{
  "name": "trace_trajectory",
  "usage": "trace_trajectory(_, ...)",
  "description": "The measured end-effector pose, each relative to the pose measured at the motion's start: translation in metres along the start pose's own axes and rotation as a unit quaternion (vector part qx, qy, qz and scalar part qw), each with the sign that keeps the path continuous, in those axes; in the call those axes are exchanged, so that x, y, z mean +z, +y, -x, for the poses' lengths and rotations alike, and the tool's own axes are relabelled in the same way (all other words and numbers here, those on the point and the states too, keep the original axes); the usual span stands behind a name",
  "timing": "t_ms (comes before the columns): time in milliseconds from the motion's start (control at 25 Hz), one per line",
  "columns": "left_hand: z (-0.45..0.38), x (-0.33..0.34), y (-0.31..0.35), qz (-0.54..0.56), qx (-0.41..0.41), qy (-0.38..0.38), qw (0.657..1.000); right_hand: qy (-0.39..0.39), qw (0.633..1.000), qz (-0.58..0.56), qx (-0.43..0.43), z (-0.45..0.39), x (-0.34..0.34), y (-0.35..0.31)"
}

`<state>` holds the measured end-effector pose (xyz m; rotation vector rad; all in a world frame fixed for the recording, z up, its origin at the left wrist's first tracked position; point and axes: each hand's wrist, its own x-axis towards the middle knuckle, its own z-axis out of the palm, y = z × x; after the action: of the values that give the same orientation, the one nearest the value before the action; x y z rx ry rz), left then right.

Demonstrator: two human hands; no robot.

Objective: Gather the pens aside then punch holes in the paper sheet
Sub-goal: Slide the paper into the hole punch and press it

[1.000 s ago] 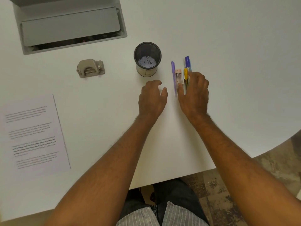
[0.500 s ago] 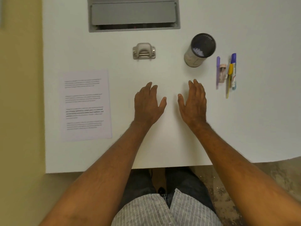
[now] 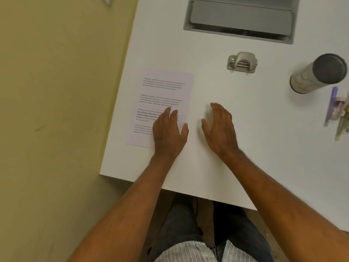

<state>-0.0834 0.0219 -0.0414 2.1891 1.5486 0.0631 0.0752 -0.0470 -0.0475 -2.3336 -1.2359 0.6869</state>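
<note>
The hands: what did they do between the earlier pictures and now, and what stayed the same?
The right hand let go of the pens and came away toward the paper side. The left hand moved over the paper sheet and now lies across its near corner, fingers straight. Neither hand holds anything. The pens, the cup and the hole punch kept their places on the table.

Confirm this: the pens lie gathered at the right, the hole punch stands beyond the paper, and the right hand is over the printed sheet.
Wrong hand. The head view shows the left hand over the printed sheet; the right hand is over bare table. The pens and hole punch are as stated.
</note>
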Motion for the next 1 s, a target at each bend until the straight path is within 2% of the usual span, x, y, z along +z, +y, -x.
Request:
trace_trajectory(160, -0.008, -0.010, -0.030, -0.016, -0.062, 0.009, 0.998, -0.029, 0.998, -0.026, -0.051, -0.042, 0.005, -0.025)
trace_trajectory(280, -0.014, -0.014, -0.042, -0.028, -0.088, 0.010, 0.996, -0.034, 0.997, -0.031, -0.054, -0.086, 0.000, -0.041)
trace_trajectory(400, -0.019, -0.015, -0.049, -0.039, -0.093, -0.016, 0.995, -0.037, 0.998, -0.017, -0.042, -0.125, -0.005, -0.053)
trace_trajectory(560, -0.024, -0.014, -0.055, -0.069, -0.085, -0.052, 0.993, -0.108, 0.991, 0.074, -0.021, -0.159, -0.004, -0.063)
trace_trajectory(640, -0.026, -0.014, -0.054, -0.081, -0.080, -0.052, 0.992, -0.116, 0.987, 0.108, -0.026, -0.169, -0.001, -0.067)
trace_trajectory(760, -0.029, -0.015, -0.052, -0.099, -0.076, -0.059, 0.990, -0.132, 0.985, 0.115, -0.013, -0.185, 0.000, -0.076)
trace_trajectory(880, -0.030, -0.016, -0.052, -0.101, -0.075, -0.066, 0.990, -0.183, 0.974, 0.135, 0.017, -0.199, -0.004, -0.087)
trace_trajectory(1000, -0.029, -0.017, -0.052, -0.105, -0.074, -0.069, 0.989, -0.208, 0.974, 0.071, 0.047, -0.203, -0.005, -0.091)
